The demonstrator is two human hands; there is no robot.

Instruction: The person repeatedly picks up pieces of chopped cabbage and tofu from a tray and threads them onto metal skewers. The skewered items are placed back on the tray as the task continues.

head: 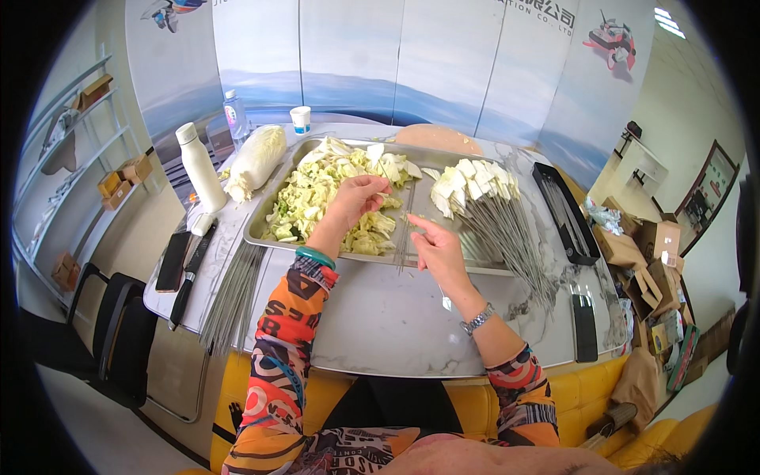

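Observation:
A shallow metal tray (380, 259) lies across the table in front of me. Torn cabbage pieces (309, 190) fill its left side, with my left hand (359, 199) above them, thumb and fingers pinched together; what they pinch is too small to tell. My right hand (436, 246) is over the tray's front edge, index finger and thumb partly apart, and whether it holds a thin stick is unclear. A few thin metal skewers (402, 237) lie between the hands. On the right, white cabbage pieces (475, 181) sit on the ends of a fan of skewers (516, 243).
More skewers (234, 297) lie left of the tray, by a knife (193, 273) and a phone (173, 261). Behind stand a white bottle (202, 169), a whole napa cabbage (258, 157) and a paper cup (301, 120). A black box (564, 214) and another phone (585, 328) are at right.

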